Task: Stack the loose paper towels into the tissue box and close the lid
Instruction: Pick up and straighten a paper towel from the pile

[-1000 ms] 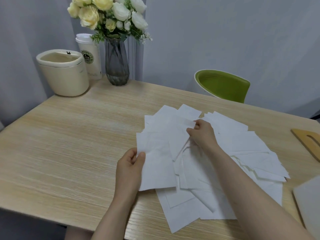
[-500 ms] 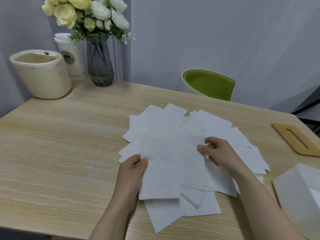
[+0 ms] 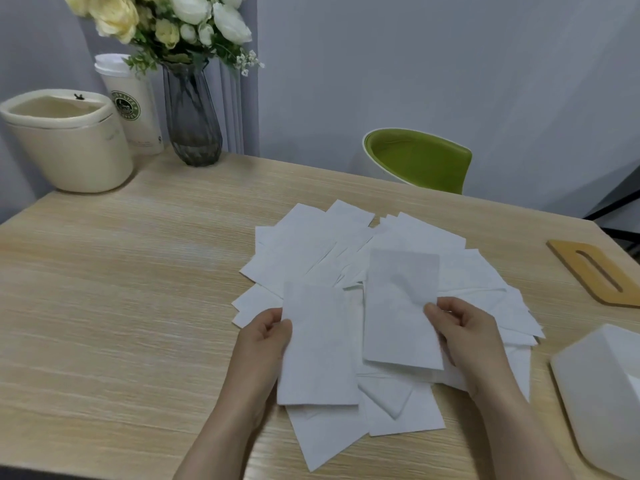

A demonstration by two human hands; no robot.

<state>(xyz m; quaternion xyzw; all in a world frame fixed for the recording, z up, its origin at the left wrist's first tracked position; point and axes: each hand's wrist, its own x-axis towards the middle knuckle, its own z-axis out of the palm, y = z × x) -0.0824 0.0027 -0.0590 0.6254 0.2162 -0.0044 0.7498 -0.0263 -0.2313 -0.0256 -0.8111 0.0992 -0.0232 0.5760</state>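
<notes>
A: What do the hands hold?
B: The left hand (image 3: 263, 344) pinches one paper towel (image 3: 318, 348), the right hand (image 3: 464, 334) pinches another towel (image 3: 398, 313), fingers curled on the edges.
A: Beyond them?
B: The loose pile (image 3: 311, 247) on the tabletop (image 3: 121, 289); tissue box (image 3: 602, 386) right, wooden lid (image 3: 595, 271) farther.

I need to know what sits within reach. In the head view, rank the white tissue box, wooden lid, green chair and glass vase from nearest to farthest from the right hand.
From the right hand:
1. White tissue box, right, near edge.
2. Wooden lid, far right.
3. Green chair, beyond the table.
4. Glass vase, far left corner.
</notes>
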